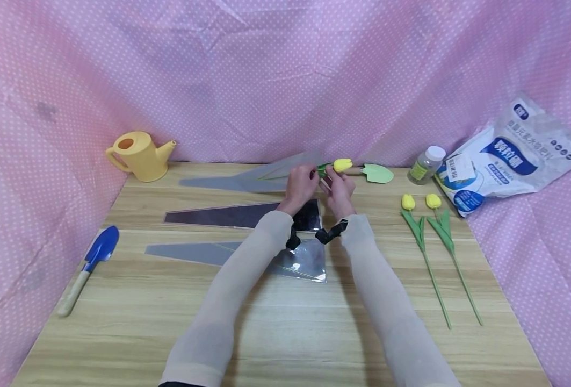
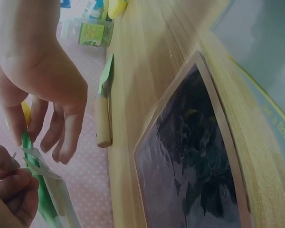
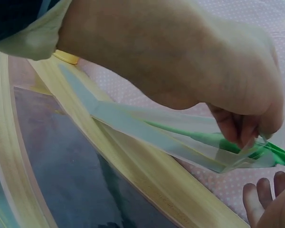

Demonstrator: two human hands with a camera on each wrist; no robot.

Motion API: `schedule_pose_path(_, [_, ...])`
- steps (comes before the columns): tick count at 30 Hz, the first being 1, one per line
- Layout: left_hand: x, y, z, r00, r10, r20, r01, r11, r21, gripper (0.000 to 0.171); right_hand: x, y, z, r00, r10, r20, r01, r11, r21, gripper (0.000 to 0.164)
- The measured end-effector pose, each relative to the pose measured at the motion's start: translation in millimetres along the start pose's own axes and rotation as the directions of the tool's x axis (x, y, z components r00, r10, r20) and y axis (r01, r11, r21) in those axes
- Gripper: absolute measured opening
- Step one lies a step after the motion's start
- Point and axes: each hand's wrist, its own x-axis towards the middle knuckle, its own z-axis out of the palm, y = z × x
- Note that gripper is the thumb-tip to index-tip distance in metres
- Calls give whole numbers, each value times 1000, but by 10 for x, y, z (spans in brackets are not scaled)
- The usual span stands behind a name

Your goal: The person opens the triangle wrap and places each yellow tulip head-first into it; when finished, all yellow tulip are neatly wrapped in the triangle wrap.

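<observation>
A yellow tulip (image 1: 342,165) with green leaves (image 3: 216,140) lies partly inside a clear flower sleeve (image 1: 246,181) at the back of the table, its bloom outside the wide end. My left hand (image 1: 301,185) pinches the sleeve's mouth beside the leaves, as the right wrist view shows. My right hand (image 1: 339,191) holds the tulip just below the bloom between thumb and finger, its other fingers loosely bent. Nearer me lie a dark flower sleeve (image 1: 222,215) and another clear sleeve (image 1: 188,252), partly under my left forearm.
Behind the right hand lies a green trowel (image 1: 378,173). Two yellow tulips (image 1: 408,202), a lidded bottle (image 1: 425,166) and a white bag (image 1: 503,156) are on the right. A yellow watering can (image 1: 142,156) and blue trowel (image 1: 102,244) occupy the left. Pink cloth (image 1: 266,80) hangs behind.
</observation>
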Motion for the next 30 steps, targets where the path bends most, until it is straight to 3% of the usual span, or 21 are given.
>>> schedule_pose_path(12, [23,-61,-24,998,57,39,-54,996,-74,23,13,32,14,1000,2,7,-2,1000,3,15])
schedule_pose_path(17, [70,-162,-82,997,75,28,-72,994,-76,24,8,21,4,1000,2,5,-2,1000,7,16])
schedule_pose_path(21, [127,-331,-179,992,120,45,-118,992,-45,26,4,11,-4,1000,17,8,-17,999,48,9])
schedule_pose_path(25, [184,-569,-316,972,127,200,-128,992,-7,57,1,4,-20,1000,17,7,-17,997,75,5])
schedule_pose_path(30, [231,-871,-443,906,42,421,-92,991,99,101,4,-7,-63,999,32,8,-33,994,104,5])
